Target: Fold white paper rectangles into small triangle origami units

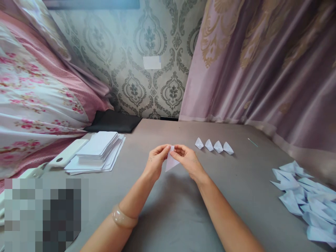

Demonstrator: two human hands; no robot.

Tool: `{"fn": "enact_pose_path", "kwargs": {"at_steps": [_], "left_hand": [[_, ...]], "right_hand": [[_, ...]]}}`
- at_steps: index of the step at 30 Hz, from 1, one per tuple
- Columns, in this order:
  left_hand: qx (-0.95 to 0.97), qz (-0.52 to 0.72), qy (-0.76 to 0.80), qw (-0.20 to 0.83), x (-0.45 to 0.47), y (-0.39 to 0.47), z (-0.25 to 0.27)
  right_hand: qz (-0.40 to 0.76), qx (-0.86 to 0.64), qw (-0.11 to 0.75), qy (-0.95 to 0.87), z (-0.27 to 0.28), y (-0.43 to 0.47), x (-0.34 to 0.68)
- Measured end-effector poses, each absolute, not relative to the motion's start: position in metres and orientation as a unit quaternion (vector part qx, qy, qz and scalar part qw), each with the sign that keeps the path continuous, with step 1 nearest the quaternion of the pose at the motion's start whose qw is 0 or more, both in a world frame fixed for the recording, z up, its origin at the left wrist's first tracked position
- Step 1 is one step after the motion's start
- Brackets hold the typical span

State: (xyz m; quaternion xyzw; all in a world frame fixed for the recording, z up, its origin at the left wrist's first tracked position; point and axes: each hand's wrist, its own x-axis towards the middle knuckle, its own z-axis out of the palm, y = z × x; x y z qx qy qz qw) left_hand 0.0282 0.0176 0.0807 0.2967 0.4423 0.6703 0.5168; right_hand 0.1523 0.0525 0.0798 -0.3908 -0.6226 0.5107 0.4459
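Note:
A small folded piece of white paper [172, 162] is held up over the middle of the table, its pointed lower end hanging down. My left hand [155, 159] pinches its upper left side between thumb and fingers. On the other side, my right hand [189, 159] grips the upper right edge, fingers closed on it. Both thumbs meet near the top, and they hide part of the folds. A bangle [124, 217] circles my left forearm. Right of my hands, several small folded paper shapes [218, 146] stand in a row.
At left, a stack of white paper [98, 150] lies beside a white power strip [67, 153]. Behind it is a black folded cloth or pouch [112, 121]. A pile of folded papers [307, 203] covers the right side. A thin stick [252, 142] lies near the curtain [236, 70].

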Motion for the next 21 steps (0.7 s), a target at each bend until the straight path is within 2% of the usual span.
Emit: {"fn": "enact_pose_path", "kwargs": {"at_steps": [5,21], "left_hand": [[0.282,0.669,0.421,0.544,0.0315,0.0164,0.083],[0.256,0.672,0.438,0.539,0.0281,0.0147,0.0858]], "right_hand": [[0.567,-0.369,0.457,-0.577,0.0787,0.0529,0.1502],[0.456,-0.362,0.464,-0.667,0.0795,0.0494,0.1465]]}}
